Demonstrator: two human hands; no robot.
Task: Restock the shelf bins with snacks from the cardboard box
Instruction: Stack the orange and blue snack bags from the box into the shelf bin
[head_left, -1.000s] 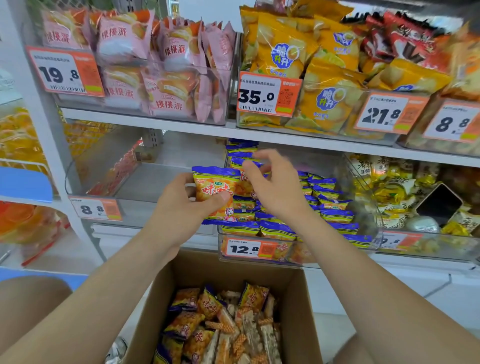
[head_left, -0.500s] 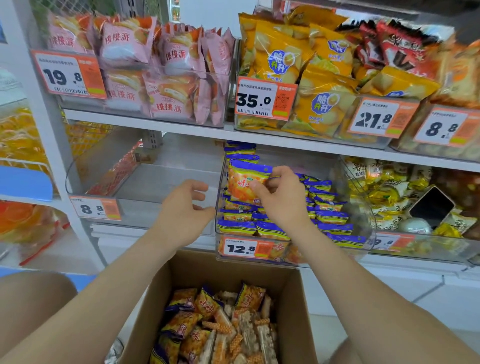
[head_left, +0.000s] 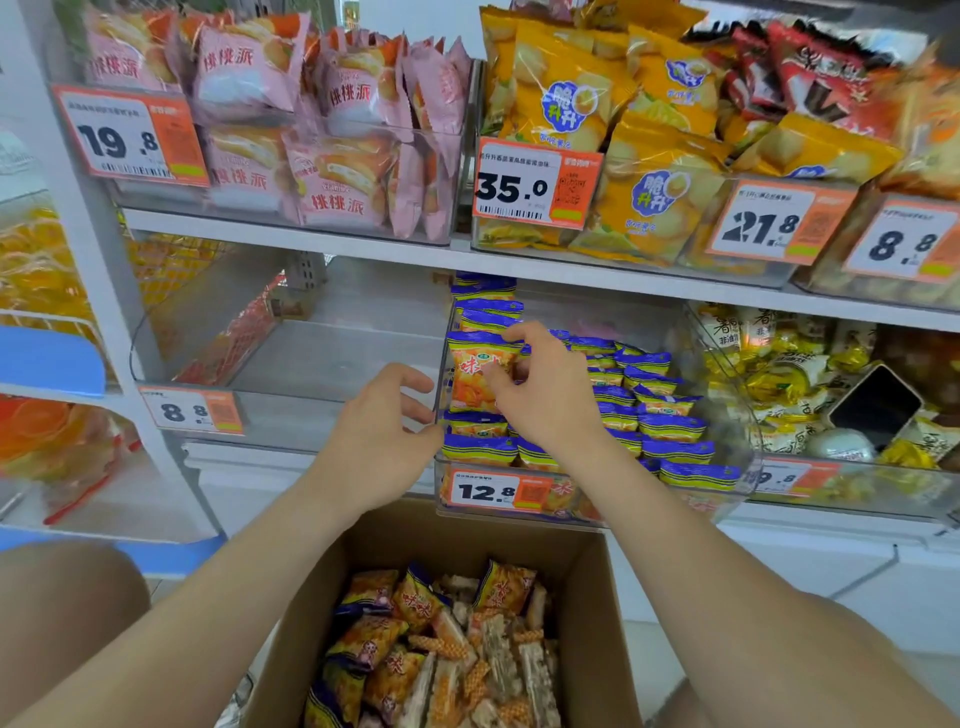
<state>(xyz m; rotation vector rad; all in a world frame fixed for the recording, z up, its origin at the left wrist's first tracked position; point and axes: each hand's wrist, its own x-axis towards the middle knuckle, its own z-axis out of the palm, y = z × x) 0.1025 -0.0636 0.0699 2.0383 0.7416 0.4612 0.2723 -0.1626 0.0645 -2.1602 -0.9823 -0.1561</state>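
Progress: we judge it partway | our right hand (head_left: 545, 397) pinches 1 snack packet (head_left: 470, 376) upright in the 12.8 bin (head_left: 740, 415) | left hand (head_left: 379, 441) loose, empty | cardboard box (head_left: 467, 540) holds plenty more

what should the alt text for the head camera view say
A person's right hand pinches an orange-and-blue snack packet upright at the left of a clear shelf bin tagged 12.8 that holds rows of the same packets. The left hand hovers empty beside it, above an open cardboard box of more snacks.
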